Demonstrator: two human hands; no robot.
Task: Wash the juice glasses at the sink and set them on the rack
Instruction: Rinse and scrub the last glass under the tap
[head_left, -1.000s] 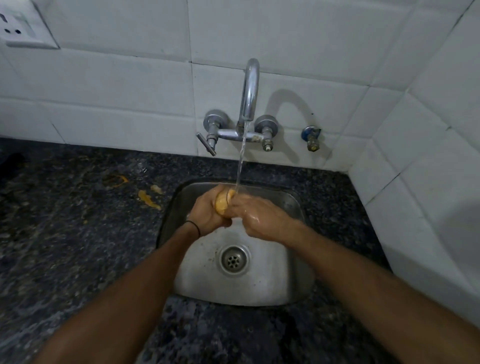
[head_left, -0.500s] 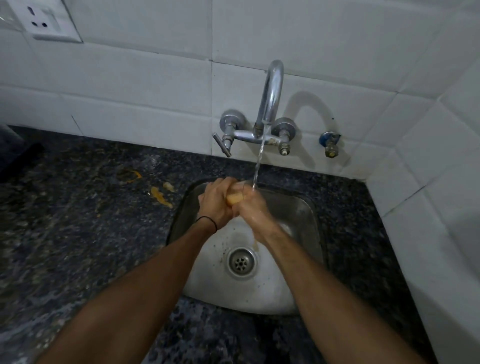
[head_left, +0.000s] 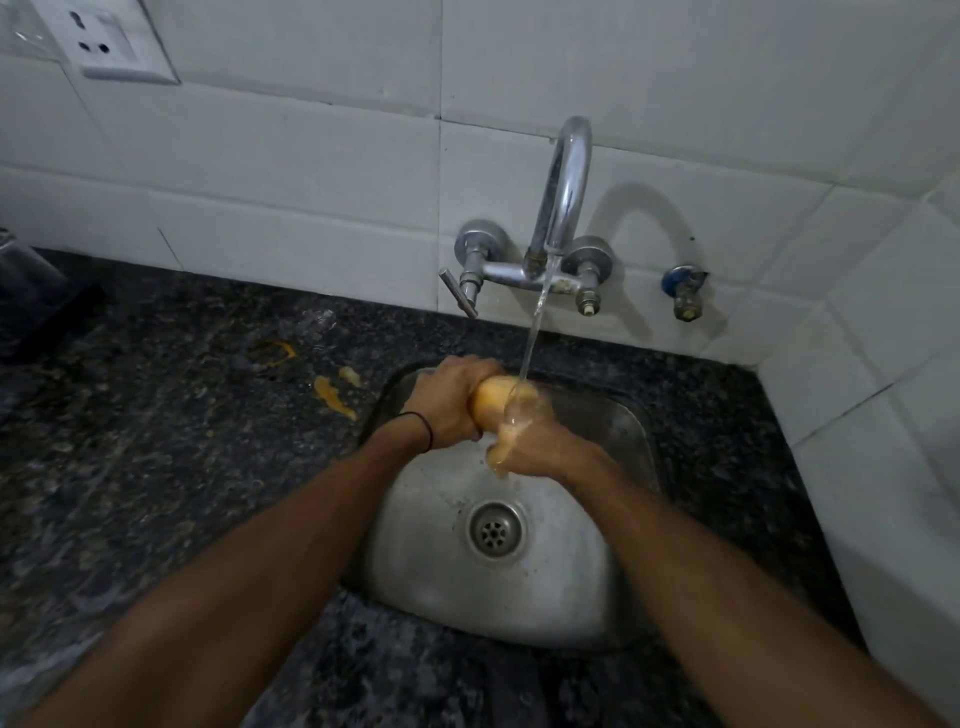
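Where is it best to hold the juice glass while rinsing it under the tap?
Around its closed lower half, from the left, as the left hand does. The juice glass lies tilted with its mouth to the right under the water stream, so that side must stay free for the right hand.

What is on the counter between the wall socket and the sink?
In the head view, orange juice spills lie on the dark counter between the socket and the sink.

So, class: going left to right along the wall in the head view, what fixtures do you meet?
Wall socket → tap lever handle → curved tap spout → blue-capped valve.
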